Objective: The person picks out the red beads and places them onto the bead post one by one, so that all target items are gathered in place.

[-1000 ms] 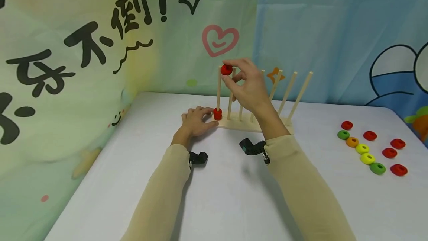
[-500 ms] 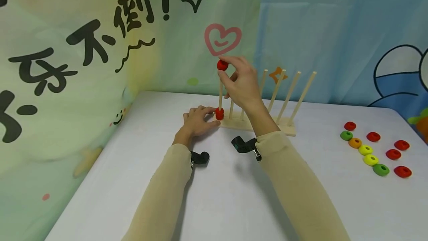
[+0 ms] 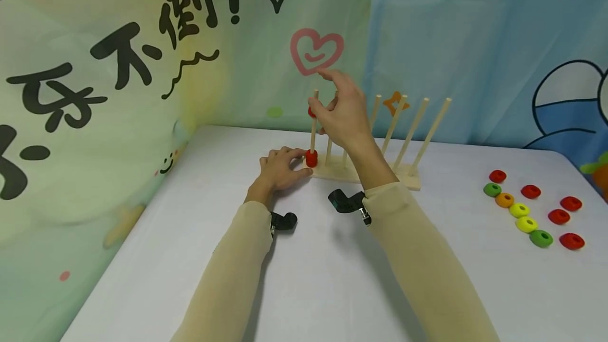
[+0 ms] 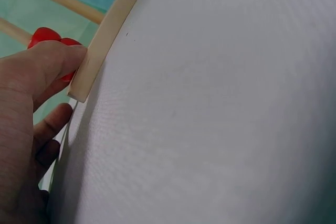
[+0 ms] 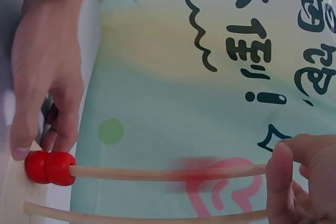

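A wooden peg rack with a row of upright pegs stands near the back of the table. My left hand grips its left end, thumb at the front edge in the left wrist view. Two red beads sit stacked at the foot of the leftmost peg. Higher on that peg, another red bead is partly hidden by my right thumb; the right wrist view shows it as a red blur along the peg. My right hand is beside the peg's top, thumb and index finger parted, holding nothing.
Several loose beads lie at the right of the table: red, green, yellow and orange. A printed cloth backdrop hangs behind the table. The other pegs rise right of my right hand.
My right hand brought the red bead left onto the tip of the leftmost peg and let go of it. The bead has dropped partway down. My left hand stays at the rack.
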`<action>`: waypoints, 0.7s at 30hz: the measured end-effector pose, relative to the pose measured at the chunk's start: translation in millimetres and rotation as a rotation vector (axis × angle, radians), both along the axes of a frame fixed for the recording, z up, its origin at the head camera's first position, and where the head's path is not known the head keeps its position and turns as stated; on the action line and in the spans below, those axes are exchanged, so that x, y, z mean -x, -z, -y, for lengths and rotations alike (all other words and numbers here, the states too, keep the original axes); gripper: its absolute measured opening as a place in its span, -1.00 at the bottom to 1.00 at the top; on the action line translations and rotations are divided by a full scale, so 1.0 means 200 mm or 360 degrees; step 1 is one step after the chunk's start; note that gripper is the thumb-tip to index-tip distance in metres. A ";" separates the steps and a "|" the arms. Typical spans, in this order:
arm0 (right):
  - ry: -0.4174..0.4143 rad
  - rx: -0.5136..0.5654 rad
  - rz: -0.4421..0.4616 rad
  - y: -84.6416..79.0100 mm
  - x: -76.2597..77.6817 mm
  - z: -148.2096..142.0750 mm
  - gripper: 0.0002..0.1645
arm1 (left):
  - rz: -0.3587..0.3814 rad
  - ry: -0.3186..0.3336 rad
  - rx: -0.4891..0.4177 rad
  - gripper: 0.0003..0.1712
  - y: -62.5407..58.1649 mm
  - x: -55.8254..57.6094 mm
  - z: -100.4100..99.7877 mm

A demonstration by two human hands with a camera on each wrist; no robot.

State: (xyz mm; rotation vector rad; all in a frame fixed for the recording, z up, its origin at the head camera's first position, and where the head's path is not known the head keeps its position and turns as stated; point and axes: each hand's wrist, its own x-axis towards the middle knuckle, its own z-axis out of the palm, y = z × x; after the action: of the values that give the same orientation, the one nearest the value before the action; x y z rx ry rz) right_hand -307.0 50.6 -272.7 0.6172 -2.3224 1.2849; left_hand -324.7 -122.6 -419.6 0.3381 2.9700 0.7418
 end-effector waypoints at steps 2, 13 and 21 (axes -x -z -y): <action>-0.0049 0.0029 -0.0009 0.01 -0.01 -0.01 -0.42 | 0.0005 -0.0002 0.0000 -0.33 0.00 0.00 0.00; -0.0255 0.0024 -0.0136 0.07 -0.08 -0.11 -0.44 | 0.0016 -0.0022 0.0028 -0.34 0.01 0.00 0.00; -0.0301 0.0021 -0.0203 0.05 -0.11 -0.16 -0.47 | -0.0005 -0.0026 -0.0009 -0.34 0.00 0.00 -0.01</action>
State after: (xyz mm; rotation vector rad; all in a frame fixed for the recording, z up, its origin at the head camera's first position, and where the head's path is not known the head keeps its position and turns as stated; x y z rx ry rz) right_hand -284.1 83.4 -283.0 0.9056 -2.1922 1.3004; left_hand -324.5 -120.4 -420.4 0.3157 2.9778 0.7523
